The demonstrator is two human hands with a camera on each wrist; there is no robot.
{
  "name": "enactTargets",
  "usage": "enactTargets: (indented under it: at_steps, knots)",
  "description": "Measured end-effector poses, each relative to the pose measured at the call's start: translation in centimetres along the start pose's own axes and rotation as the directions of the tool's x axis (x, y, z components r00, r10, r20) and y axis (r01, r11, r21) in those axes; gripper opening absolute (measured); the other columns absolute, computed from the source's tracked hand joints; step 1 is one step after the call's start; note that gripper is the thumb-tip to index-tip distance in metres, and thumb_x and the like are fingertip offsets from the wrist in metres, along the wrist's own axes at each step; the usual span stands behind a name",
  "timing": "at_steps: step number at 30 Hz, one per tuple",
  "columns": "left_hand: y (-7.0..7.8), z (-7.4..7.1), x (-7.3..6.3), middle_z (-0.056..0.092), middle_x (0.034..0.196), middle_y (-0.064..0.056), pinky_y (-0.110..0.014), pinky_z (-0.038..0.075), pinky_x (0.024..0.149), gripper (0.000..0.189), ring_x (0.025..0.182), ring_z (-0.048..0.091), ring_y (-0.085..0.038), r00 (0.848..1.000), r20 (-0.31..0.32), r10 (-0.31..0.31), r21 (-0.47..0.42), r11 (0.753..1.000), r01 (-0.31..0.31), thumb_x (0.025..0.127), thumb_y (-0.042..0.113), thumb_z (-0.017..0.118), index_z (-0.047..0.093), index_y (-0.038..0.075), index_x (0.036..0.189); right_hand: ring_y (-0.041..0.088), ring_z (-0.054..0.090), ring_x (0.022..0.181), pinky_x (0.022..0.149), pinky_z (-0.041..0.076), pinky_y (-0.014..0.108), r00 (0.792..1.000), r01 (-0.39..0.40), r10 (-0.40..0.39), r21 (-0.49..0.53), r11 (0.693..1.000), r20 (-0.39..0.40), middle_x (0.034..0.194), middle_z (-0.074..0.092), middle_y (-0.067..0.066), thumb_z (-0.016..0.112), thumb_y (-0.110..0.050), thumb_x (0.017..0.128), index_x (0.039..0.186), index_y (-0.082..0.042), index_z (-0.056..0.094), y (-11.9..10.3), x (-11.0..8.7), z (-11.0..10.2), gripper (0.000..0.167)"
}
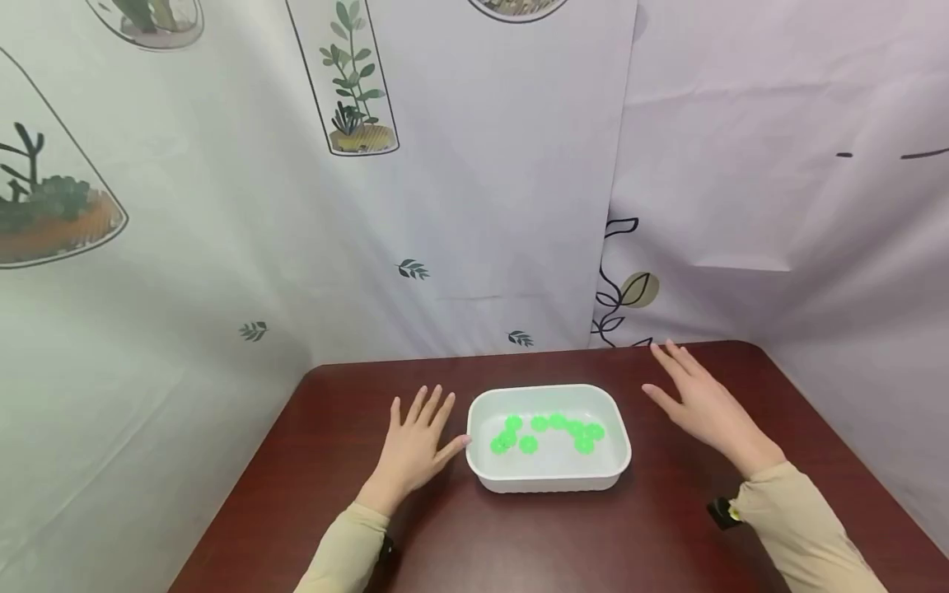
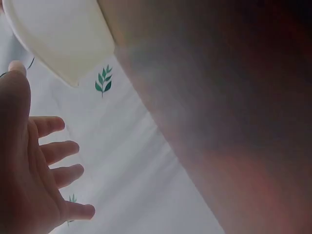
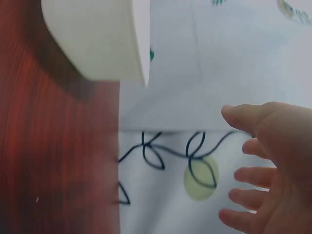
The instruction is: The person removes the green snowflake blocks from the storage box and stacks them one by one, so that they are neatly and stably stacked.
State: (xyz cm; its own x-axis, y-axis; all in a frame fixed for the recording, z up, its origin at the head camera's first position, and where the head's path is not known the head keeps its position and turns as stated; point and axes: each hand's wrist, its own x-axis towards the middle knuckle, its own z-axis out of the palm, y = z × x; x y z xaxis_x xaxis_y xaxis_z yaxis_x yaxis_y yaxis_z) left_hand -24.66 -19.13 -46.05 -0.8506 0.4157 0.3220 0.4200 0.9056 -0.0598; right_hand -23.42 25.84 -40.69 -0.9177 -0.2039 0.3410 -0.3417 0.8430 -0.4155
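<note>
A white rectangular basin [image 1: 549, 484] stands on the table, with several small bright green flower-shaped pieces [image 1: 529, 445] scattered over its floor. To its left is my left hand [image 1: 412, 449], fingers spread and straight, the thumb tip right at the basin's rim in the head view. My right hand [image 1: 708, 408] hovers off the basin's right side, fingers extended and holding nothing. In the left wrist view the basin's corner [image 2: 73, 44] shows above the left hand [image 2: 34, 161]. The right wrist view has the basin's outer wall [image 3: 92, 39] at upper left, apart from the right hand [image 3: 278, 165].
The dark red-brown table [image 1: 549, 543] has rounded far corners. A pale cloth backdrop [image 1: 489, 214] with printed plants and jars hangs behind and on both sides. Dark wrist bands, one on the right wrist [image 1: 722, 513], show at the cream sleeves [image 1: 801, 527].
</note>
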Motion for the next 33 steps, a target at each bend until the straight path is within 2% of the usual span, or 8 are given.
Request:
enactTargets:
  at_steps: [10,14,19,26,30,33]
  knots:
    - [1.4,0.6,-0.1,0.039,0.159,-0.011,-0.067,0.018,0.114,0.082,0.148,0.03,-0.034,0.996,0.016,0.085,-0.024,0.996,-0.084,0.097,0.072,0.039,0.043,0.015,0.155,0.049,0.037,0.14,0.106,0.035,0.064,0.993,0.089,-0.089,0.002,0.996,0.076,0.156,0.034,0.028,0.067,-0.027,0.098,0.152,0.001,0.041,-3.5,0.8,1.5,0.066]
    - [1.5,0.6,-0.4,0.037,0.16,-0.01,-0.067,0.019,0.114,0.083,0.149,0.028,-0.033,0.994,0.045,0.104,-0.011,0.995,-0.103,0.096,0.074,0.036,0.042,0.016,0.155,0.048,0.042,0.137,0.105,0.039,0.063,0.988,0.118,-0.118,0.008,0.993,0.104,0.155,0.037,0.028,0.066,-0.025,0.099,0.151,0.001,0.042,-4.5,0.9,2.5,0.064]
    - [1.4,0.6,-0.5,0.038,0.16,-0.009,-0.065,0.021,0.114,0.081,0.149,0.03,-0.031,0.991,0.047,0.121,0.013,0.992,-0.122,0.096,0.073,0.04,0.044,0.017,0.155,0.046,0.047,0.134,0.103,0.043,0.06,0.976,0.171,-0.172,0.024,0.985,0.13,0.15,0.044,0.027,0.066,-0.024,0.099,0.149,0.002,0.047,-5.6,1.2,3.4,0.059]
    - [1.4,1.0,-0.5,0.035,0.161,-0.009,-0.061,0.02,0.116,0.082,0.149,0.029,-0.031,0.987,0.07,0.146,-0.03,0.989,-0.144,0.097,0.072,0.04,0.042,0.013,0.155,0.041,0.052,0.131,0.103,0.044,0.057,0.965,0.177,-0.18,0.035,0.984,0.191,0.144,0.054,0.022,0.068,-0.023,0.097,0.144,-0.001,0.054,-6.3,1.5,4.3,0.054]
    - [1.5,1.1,-0.5,0.033,0.162,-0.01,-0.058,0.024,0.117,0.083,0.149,0.029,-0.031,0.983,0.058,0.174,-0.042,0.984,-0.172,0.098,0.071,0.038,0.044,0.01,0.154,0.038,0.058,0.126,0.101,0.046,0.055,0.947,0.2,-0.201,0.031,0.979,0.251,0.134,0.062,0.02,0.07,-0.021,0.096,0.137,0.001,0.061,-6.2,1.9,5.0,0.048]
    - [1.5,1.0,-0.4,0.034,0.162,-0.011,-0.057,0.026,0.116,0.083,0.148,0.031,-0.032,0.981,0.038,0.191,-0.042,0.981,-0.189,0.098,0.07,0.039,0.044,0.008,0.153,0.035,0.062,0.12,0.098,0.049,0.052,0.926,0.226,-0.223,0.024,0.974,0.306,0.125,0.068,0.017,0.071,-0.018,0.094,0.129,0.001,0.067,-6.2,2.4,5.4,0.04]
